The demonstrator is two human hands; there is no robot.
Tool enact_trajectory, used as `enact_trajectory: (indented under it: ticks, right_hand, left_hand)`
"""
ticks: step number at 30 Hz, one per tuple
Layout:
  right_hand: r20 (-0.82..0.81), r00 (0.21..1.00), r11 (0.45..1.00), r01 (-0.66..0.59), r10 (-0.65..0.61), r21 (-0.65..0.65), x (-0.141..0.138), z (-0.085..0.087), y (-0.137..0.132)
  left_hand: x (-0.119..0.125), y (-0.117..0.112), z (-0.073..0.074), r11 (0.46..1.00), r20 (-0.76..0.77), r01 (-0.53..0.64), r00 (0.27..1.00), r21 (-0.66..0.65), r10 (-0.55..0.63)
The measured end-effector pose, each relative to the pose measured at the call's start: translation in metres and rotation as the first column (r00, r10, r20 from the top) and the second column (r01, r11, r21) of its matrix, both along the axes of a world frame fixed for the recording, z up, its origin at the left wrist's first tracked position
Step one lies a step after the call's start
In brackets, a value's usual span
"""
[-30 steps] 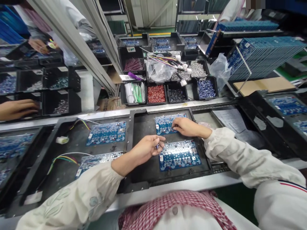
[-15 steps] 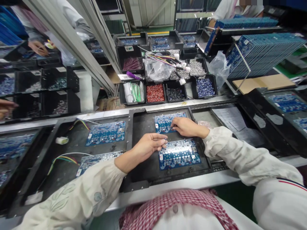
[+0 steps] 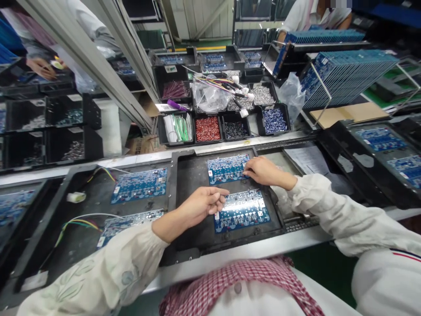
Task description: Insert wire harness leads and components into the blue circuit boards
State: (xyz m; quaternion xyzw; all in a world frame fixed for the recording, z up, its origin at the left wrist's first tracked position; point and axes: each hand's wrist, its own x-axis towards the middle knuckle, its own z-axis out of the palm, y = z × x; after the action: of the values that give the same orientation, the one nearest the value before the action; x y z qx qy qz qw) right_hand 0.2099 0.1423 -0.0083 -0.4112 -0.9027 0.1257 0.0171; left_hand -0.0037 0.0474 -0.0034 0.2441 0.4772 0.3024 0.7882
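One far circuit board and one near circuit board lie in the black tray, my right hand pinched at the former's right edge, my left hand, fingers curled, hiding the latter's upper-left corner. I cannot tell whether either grip holds anything. Beyond, a red-parts bin and a blue-parts bin stand left of racked boards.

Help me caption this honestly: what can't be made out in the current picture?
All in the head view:
Left hand: anything inside is hidden by its own curl.
Far board: right edge partly covered by the right hand.
Board behind the left sleeve: lower part hidden by that sleeve.
Paper sheet: print too small.
Leftmost board: cut off by the left edge.
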Motion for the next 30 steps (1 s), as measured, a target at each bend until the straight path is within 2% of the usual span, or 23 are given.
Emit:
enact_trajectory:
  ticks: [6, 15, 20, 23, 26, 28, 30]
  right_hand:
    - [0.039, 0.999, 0.999, 0.032, -0.032, 0.014, 0.005, -0.008, 0.001]
    - [0.069, 0.998, 0.999, 0.009, -0.011, 0.034, 0.002, -0.008, 0.001]
    - [0.057, 0.998, 0.998, 0.016, -0.02, 0.056, 0.0, 0.002, -0.001]
    - [-0.081, 0.996, 1.0, 0.021, -0.022, -0.022, -0.009, 0.02, -0.024]
    - [-0.331, 0.942, 0.972, -0.127, 0.056, -0.199, -0.024, 0.029, -0.064]
    - [-0.387, 0.922, 0.968, -0.104, 0.008, -0.227, -0.031, 0.024, -0.091]
    - [-0.354, 0.935, 0.977, -0.046, -0.031, -0.207, -0.033, 0.013, -0.111]
  left_hand:
    - [0.003, -0.001, 0.0, 0.999, -0.052, 0.041, 0.998, 0.018, -0.04]
    - [-0.005, -0.01, 0.004, 0.997, -0.073, -0.007, 0.997, 0.075, 0.012]
    - [-0.007, -0.014, -0.002, 0.998, -0.054, 0.018, 0.998, 0.062, -0.014]
    - [-0.004, -0.019, -0.004, 0.998, -0.001, 0.042, 0.999, 0.055, -0.042]
    - [-0.003, -0.028, -0.003, 0.993, 0.05, 0.086, 0.995, 0.084, -0.09]
    - [-0.007, -0.037, -0.001, 0.99, 0.031, 0.104, 0.994, 0.096, -0.108]
    - [-0.015, -0.046, 0.001, 0.992, -0.024, 0.09, 0.996, 0.083, -0.089]
